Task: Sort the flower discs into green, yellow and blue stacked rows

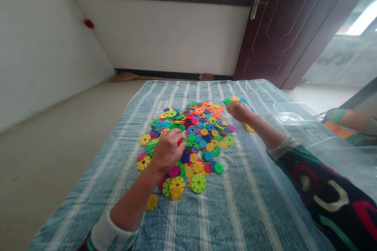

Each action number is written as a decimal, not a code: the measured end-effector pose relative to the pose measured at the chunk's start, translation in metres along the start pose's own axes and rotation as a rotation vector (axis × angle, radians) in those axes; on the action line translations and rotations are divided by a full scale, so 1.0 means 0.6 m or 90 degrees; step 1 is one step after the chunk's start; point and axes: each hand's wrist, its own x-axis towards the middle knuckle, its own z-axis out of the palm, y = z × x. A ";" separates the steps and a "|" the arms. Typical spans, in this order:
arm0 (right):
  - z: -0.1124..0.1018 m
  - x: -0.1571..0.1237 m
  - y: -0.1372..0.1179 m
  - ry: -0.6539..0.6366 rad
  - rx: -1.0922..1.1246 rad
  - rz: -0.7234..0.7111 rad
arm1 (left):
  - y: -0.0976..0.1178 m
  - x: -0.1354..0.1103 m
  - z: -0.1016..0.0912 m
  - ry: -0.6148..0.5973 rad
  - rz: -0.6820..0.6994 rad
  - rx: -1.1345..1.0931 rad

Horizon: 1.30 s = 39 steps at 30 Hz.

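A heap of colourful plastic notched discs (193, 140) is spread over a striped blue-grey cloth (212, 211). My left hand (166, 151) is over the heap's left side, its fingers curled together around a red notched disc (180, 142), of which only a part shows. Farther off to the right, my right hand (240, 111) has its fingers drawn together beside a small separate group of discs (235, 99). Whatever those fingers may hold is hidden. A yellow disc (249, 128) lies under the right wrist.
Clear plastic containers (294, 113) stand at the right, near another person's blurred orange and green sleeve (350, 121). A white printed label (161, 106) shows beyond the heap. Behind the cloth are a white wall (165, 35) and a dark red door (273, 27).
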 end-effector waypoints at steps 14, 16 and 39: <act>0.024 -0.182 -0.156 0.015 0.090 -0.313 | 0.030 -0.006 0.010 -0.029 0.015 0.053; 0.031 -0.187 -0.154 0.026 0.065 -0.296 | 0.030 -0.006 0.012 -0.038 0.004 0.079; 0.049 -0.175 -0.157 0.235 0.109 -0.312 | 0.031 -0.008 0.027 -0.007 0.027 0.144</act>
